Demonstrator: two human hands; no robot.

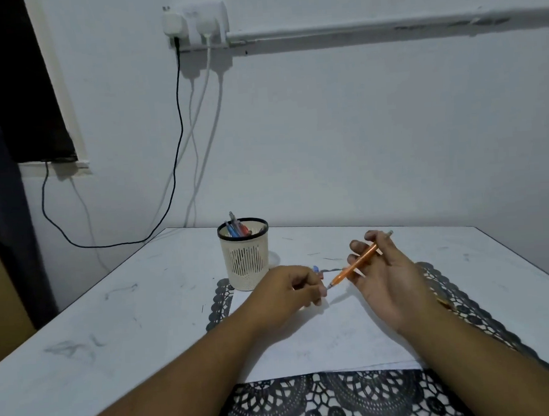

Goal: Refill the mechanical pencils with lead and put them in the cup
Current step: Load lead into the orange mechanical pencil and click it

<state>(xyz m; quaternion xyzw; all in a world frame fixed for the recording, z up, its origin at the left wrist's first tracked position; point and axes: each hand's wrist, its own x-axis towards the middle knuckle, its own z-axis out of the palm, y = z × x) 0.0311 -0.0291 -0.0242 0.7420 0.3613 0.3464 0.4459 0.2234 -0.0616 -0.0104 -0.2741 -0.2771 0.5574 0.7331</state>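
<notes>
Right hand pinches orange pencil; left hand pinches its tip (contents unclear); steady both, then cup

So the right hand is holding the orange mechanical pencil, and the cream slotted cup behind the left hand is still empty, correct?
Not quite. The head view shows the cream slotted cup already holds several pencils, blue and red among them. The rest stands: the right hand holds the orange mechanical pencil, and the cup sits behind the left hand.
</notes>
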